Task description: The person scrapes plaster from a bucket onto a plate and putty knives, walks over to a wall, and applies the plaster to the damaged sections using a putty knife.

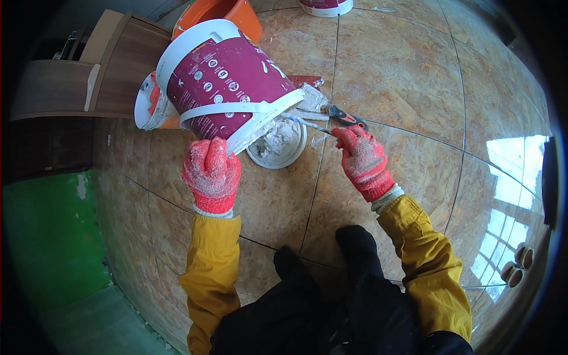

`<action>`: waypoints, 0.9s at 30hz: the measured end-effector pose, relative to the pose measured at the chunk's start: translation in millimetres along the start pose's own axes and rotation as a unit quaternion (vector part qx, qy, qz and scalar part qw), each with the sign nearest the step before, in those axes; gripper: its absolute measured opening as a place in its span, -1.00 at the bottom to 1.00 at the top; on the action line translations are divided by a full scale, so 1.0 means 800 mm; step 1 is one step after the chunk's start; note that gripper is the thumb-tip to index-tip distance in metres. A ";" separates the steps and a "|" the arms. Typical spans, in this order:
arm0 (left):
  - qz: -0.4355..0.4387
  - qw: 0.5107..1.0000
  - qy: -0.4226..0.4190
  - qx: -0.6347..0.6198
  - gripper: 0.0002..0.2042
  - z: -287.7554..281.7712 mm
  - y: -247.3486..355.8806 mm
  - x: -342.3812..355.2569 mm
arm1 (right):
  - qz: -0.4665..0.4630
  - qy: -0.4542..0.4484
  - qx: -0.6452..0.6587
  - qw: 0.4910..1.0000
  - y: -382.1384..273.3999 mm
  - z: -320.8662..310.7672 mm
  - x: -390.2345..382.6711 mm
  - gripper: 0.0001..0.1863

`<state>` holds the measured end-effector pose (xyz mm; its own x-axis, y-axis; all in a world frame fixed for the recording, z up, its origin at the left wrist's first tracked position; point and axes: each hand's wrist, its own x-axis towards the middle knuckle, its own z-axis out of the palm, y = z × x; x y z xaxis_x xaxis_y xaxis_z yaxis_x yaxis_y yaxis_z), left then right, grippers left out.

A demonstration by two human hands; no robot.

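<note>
My left hand (pixel 211 171), in a red, dust-covered glove, is closed on the rim of a tipped purple-and-white bucket (pixel 234 83). Below its mouth, white paste (pixel 275 139) sits in a round white tub or lid (pixel 269 160) on the tiles. My right hand (pixel 360 160), also gloved, is closed round a thin tool (pixel 310 124) that reaches toward the bucket's mouth. Just beyond that hand lies a putty knife with a black-and-orange handle (pixel 346 117), beside a paste-coated blade or board (pixel 312 100).
An orange bucket (pixel 245 21), another white bucket (pixel 145 103) and a purple-and-white pail (pixel 325 7) stand behind. Wooden cabinets (pixel 59 89) are at the left, above a green surface (pixel 53 236). My feet (pixel 355 242) are on the tiled floor (pixel 408 100). Small cups or rolls (pixel 515 266) are at the right.
</note>
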<state>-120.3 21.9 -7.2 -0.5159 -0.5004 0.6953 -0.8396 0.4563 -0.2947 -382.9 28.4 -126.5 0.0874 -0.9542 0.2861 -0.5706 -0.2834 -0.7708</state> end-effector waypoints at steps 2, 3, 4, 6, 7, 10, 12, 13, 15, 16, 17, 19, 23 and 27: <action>-0.002 1.000 0.003 -0.004 -0.51 -0.003 -0.001 0.001 | 0.004 -0.018 0.024 1.000 0.001 -0.002 -0.005 -0.60; -0.003 1.000 0.007 -0.008 -0.51 -0.003 -0.001 0.001 | 0.010 -0.034 0.048 0.998 0.002 -0.003 -0.009 -0.60; -0.003 1.000 0.006 -0.005 -0.51 -0.004 -0.002 0.001 | 0.008 -0.035 0.050 0.998 0.002 -0.005 -0.014 -0.60; 0.000 1.000 -0.004 -0.003 -0.50 -0.005 -0.003 -0.002 | 0.036 -0.057 0.071 0.995 0.003 -0.010 -0.023 -0.61; -0.001 1.000 -0.003 -0.002 -0.50 -0.004 -0.004 -0.005 | 0.036 -0.057 0.071 0.995 0.003 -0.012 -0.023 -0.61; -0.012 1.000 0.008 0.009 -0.50 -0.002 -0.004 -0.012 | 0.027 -0.046 0.068 0.996 0.003 -0.015 -0.017 -0.61; -0.015 1.000 0.005 -0.001 -0.50 0.001 -0.001 -0.015 | 0.039 -0.007 0.062 0.997 0.000 -0.010 -0.005 -0.63; -0.013 1.000 0.006 0.000 -0.50 0.000 -0.001 -0.010 | 0.038 -0.005 0.063 0.997 -0.001 -0.006 0.000 -0.63; -0.001 1.000 0.016 -0.001 -0.52 -0.003 0.000 0.000 | -0.008 0.032 0.041 0.999 0.003 0.007 0.006 -0.63; -0.003 1.000 0.015 0.001 -0.52 -0.005 -0.002 -0.001 | -0.014 0.024 0.031 0.999 0.004 0.014 0.008 -0.64; -0.003 1.000 0.007 -0.001 -0.51 -0.008 -0.005 -0.001 | -0.015 0.022 0.032 0.999 0.003 0.015 0.006 -0.64; -0.005 1.000 -0.002 -0.003 -0.51 -0.009 -0.006 -0.003 | 0.025 -0.039 0.075 0.996 0.002 0.008 -0.001 -0.64; -0.013 1.000 -0.006 0.000 -0.48 -0.004 -0.009 -0.009 | 0.036 -0.050 0.073 0.995 0.003 -0.007 -0.008 -0.64; -0.004 1.000 -0.002 0.004 -0.47 -0.010 -0.007 -0.007 | 0.004 0.018 0.092 0.996 -0.014 0.002 0.019 -0.63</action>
<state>-111.1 27.6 -4.3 -0.5105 -0.5059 0.6953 -0.8445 0.4471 -0.2948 -374.3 17.1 -114.6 0.0515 -0.9534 0.2972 -0.4112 -0.2915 -0.8637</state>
